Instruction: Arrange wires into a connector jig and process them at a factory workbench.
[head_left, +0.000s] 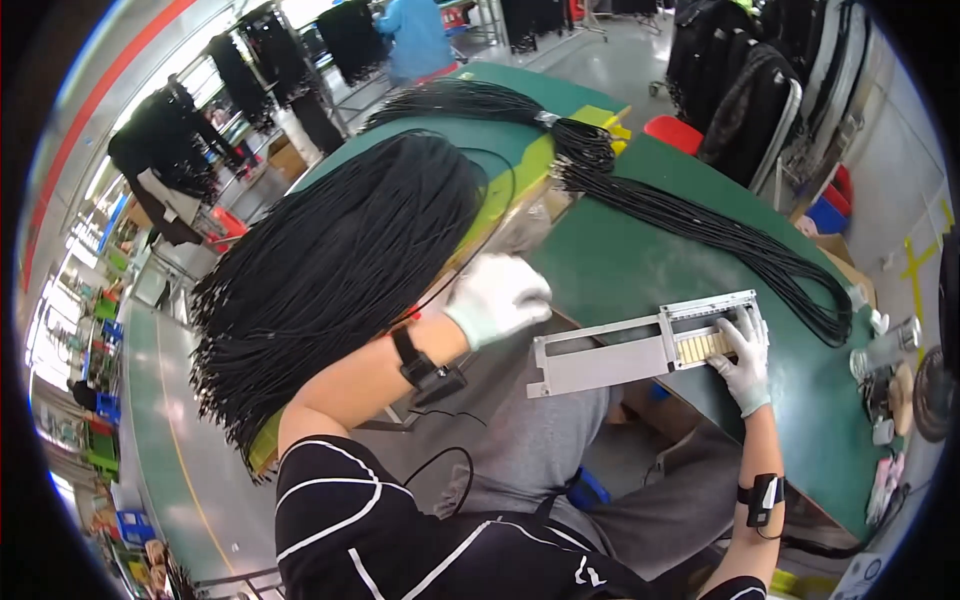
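Gloved hands at metal jig on green table, black cord bundle alongside.
Right hand (743, 357) fingers together, pressed flat on jig (640, 343) right end; jig long axis runs left-right, tilted up rightward, on table (640, 250) near edge. Left hand (497, 297) fingers curled; can't tell on what, beside cord bundle (330, 270).

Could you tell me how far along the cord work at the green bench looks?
Done: cannot tell. In hand: the right hand rests on the metal jig; the left hand reaches the black cord pile. Left: that big pile and another cord bundle.
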